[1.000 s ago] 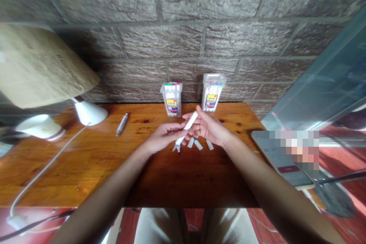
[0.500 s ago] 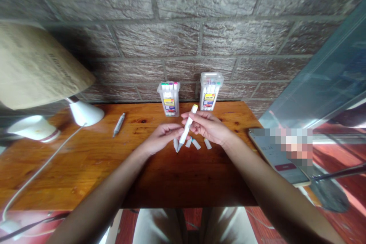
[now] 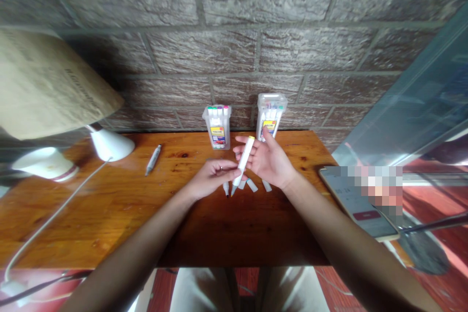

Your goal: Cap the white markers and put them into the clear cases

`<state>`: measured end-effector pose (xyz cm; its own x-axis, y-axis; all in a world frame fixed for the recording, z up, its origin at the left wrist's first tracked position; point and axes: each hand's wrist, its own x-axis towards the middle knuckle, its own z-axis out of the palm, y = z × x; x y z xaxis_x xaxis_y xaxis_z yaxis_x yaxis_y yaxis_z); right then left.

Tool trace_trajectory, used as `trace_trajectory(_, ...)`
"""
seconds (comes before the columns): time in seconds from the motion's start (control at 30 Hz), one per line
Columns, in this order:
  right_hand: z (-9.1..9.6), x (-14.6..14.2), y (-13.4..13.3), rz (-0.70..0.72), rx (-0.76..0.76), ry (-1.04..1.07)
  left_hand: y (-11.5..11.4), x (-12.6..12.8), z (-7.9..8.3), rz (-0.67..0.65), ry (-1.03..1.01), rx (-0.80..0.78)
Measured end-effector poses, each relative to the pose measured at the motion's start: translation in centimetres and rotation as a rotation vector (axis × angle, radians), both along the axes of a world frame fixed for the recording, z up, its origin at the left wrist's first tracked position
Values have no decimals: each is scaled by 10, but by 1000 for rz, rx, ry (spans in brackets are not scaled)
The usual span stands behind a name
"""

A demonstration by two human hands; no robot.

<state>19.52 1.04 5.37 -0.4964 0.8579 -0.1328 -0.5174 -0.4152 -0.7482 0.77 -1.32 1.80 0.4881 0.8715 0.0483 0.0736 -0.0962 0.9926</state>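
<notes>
A white marker [image 3: 247,152] with a yellow top end slants over the table, its tip bare and pointing down. Thumb and fingers of my left hand [image 3: 212,179] pinch it near the lower half. My right hand [image 3: 268,161] lies behind and to the right of it, palm turned up, thumb and fingers spread. Below the hands lie loose marker caps, among them one cap [image 3: 252,185] and another cap [image 3: 266,185]. A second marker [image 3: 226,188] shows partly beneath my left fingertips.
Two clear marker cases stand by the brick wall, a left case [image 3: 218,129] and a right case [image 3: 270,107]. A grey-white marker [image 3: 153,160] lies at left, near the lamp [image 3: 111,144] and a paper cup [image 3: 47,163]. A phone [image 3: 360,200] rests at the right edge.
My right thumb and fingers have let go of the marker and spread open. My left hand still holds the marker, which now stands a little steeper.
</notes>
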Motion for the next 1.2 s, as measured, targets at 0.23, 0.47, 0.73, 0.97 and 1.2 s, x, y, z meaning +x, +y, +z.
trace_trajectory(0.23,-8,-8,-4,139,12,-117,0,3,0,-24,-62,-10)
trace_trajectory(0.47,-10,-11,-7,141,-34,-32,2,3,-5,22,-33,39)
trace_trajectory(0.73,-2,-2,-5,15,-37,83,1,-1,0,79,-15,23)
trace_trajectory(0.97,-1,3,-2,80,2,148,4,-4,-2,118,-47,26)
trace_trajectory(1.2,1,7,-1,74,19,198,6,-4,-1,135,-27,33)
